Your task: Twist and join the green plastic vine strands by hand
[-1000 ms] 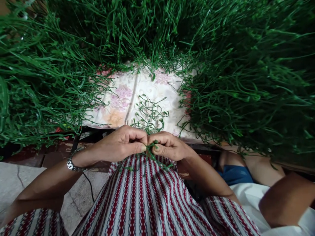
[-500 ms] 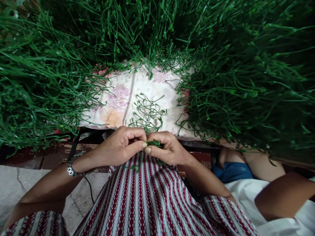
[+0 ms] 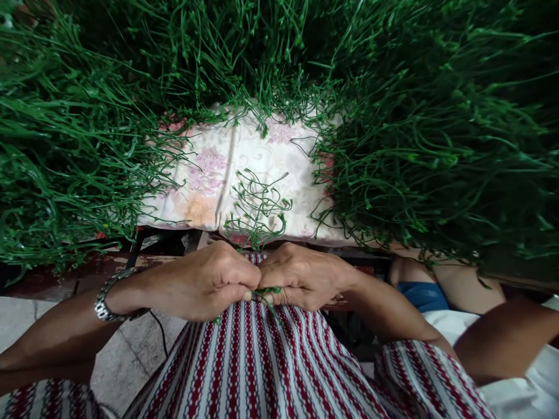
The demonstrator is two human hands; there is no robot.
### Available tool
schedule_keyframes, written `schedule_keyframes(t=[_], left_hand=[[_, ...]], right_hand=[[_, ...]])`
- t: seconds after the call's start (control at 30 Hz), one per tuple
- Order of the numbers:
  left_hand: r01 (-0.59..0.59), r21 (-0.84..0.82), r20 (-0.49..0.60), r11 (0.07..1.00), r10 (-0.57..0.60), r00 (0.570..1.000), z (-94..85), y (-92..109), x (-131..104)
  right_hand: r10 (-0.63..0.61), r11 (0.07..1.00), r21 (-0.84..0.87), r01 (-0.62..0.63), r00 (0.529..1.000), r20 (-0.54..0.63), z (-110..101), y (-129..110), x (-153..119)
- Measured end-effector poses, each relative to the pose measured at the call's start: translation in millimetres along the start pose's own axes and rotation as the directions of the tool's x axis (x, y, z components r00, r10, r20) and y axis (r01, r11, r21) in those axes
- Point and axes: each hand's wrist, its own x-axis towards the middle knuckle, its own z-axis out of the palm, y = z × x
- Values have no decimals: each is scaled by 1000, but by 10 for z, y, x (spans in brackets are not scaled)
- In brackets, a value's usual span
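Close in front of my striped top, both hands are drawn together with their thumbs nearly touching. My left hand (image 3: 213, 282), a metal watch on its wrist, is closed in a pinch on thin green stems. My right hand (image 3: 301, 276) also grips green stems (image 3: 268, 291), which poke out between the two thumbs. The fingers hide most of what is held. Just beyond the hands, a small loose group of curly green stems (image 3: 257, 209) with little forked tips lies on a floral cloth (image 3: 205, 201).
Thick heaps of the same stems spread on the left (image 3: 74, 151), at the back (image 3: 244, 46) and on the right (image 3: 428, 151). The cloth-covered surface ends at a front edge just beyond my hands. At the lower right, another person's arm (image 3: 506, 340) and legs are close by.
Both hands have come down toward my body, away from the cloth edge, and their backs now turn more upward. The held stems moved with them. The loose group shows more of its lower end.
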Motion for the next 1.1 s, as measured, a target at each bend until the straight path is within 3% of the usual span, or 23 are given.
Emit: schedule_keyframes(t=[0.1,0.2,0.27,0.37,0.43,0.53,0.63,0.77,0.87,0.93,1.1], left_hand=[[8,-60,-8,998,-9,1000,-7,-29,-11],[106,-187,-141,977,-134,981,-42,-56,1],[156,-278,-319,948,-244,916,-87,-59,43],[150,-282,-551,948,-288,783,-162,-73,154],[146,-225,-646,963,-260,718,-194,-107,231],[176,-137,-712,975,-220,667,-187,-177,293],[221,-42,-710,974,-185,680,-134,-210,265],[208,148,-636,967,-69,769,-67,-169,122],[127,283,-491,951,30,871,-37,-122,2],[66,313,-396,948,67,916,-16,-98,-59],[5,305,-315,952,96,944,25,-81,-122]], right_hand=[[6,1000,3,-6,1000,-13,-15,4,-4],[63,998,8,-63,988,-142,-58,14,13],[107,992,-32,-125,938,-329,-106,18,52],[107,949,-182,-257,806,-582,-192,25,148],[83,885,-294,-360,745,-662,-241,38,214],[45,774,-434,-462,724,-689,-275,68,266],[26,655,-565,-502,762,-647,-257,75,245],[37,563,-695,-447,854,-519,-209,-5,155],[93,598,-724,-345,926,-365,-186,-103,94],[111,641,-716,-275,957,-268,-171,-157,65],[96,733,-653,-190,980,-177,-129,-201,21]])
